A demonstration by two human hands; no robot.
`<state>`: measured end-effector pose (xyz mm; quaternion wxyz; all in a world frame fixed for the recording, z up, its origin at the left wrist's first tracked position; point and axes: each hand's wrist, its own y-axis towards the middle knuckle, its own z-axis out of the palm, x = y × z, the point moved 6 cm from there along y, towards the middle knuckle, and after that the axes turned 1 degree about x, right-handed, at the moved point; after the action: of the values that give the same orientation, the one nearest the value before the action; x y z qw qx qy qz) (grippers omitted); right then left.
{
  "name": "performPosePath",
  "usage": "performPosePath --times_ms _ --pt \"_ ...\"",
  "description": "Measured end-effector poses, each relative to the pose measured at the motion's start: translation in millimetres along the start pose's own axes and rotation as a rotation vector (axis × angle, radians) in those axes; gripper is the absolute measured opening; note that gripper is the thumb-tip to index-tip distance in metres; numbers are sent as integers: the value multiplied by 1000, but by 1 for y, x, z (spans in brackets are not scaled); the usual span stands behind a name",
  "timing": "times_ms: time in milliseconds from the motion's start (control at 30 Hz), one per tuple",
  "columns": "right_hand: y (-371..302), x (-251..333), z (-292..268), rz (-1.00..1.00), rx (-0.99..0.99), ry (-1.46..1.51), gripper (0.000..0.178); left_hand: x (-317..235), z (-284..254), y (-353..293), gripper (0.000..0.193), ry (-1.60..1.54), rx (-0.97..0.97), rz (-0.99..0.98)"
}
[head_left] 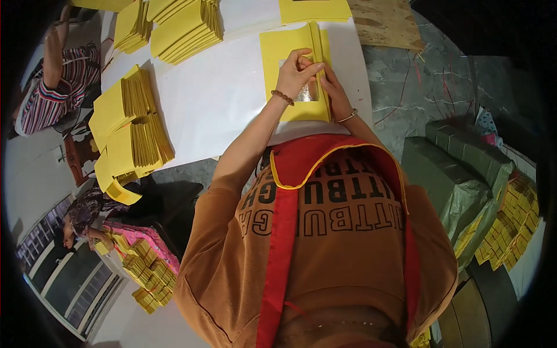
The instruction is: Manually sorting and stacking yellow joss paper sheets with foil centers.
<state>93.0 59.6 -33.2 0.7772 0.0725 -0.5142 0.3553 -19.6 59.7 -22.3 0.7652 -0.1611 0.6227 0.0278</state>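
A yellow paper sheet (273, 52) with a shiny metallic patch (308, 93) lies in front of me at the table's near right edge. Its right side is turned up into a long narrow fold (317, 42). My left hand (297, 74), with a beaded bracelet at the wrist, rests over the patch; its fingers are curled and pinch at the fold. My right hand (338, 93), wearing a bangle, comes from the other side and grips the folded edge, its thumb and fingertips close to those of the left. The paper between the fingertips is partly hidden.
Stacks of folded yellow paper (187, 32) stand on the white table (203, 98), more (130, 124) along its left edge. Another yellow sheet (316, 10) lies at the far side. People sit at the left. Green wrapped bales (447, 174) and bundled yellow paper (510, 220) are at right.
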Motion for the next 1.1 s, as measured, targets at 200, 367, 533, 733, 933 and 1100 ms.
performPosePath --times_ms 200,367,533,733,933,1100 --pt "-1 6 6 -106 40 -153 68 8 -8 -1 43 -65 50 -74" --pt "-3 12 15 -139 117 -209 86 -16 -5 -9 45 137 -78 209" --pt "0 1 9 -163 117 -409 106 -21 3 -7 49 423 -20 133" --pt "-1 10 13 -187 127 -481 108 -24 1 -9 56 588 -70 231" --pt "0 5 10 -142 124 -313 106 -22 -4 -8 57 545 -32 221" --pt "1 2 10 -134 147 -215 105 -2 -8 -8 46 343 -73 173"
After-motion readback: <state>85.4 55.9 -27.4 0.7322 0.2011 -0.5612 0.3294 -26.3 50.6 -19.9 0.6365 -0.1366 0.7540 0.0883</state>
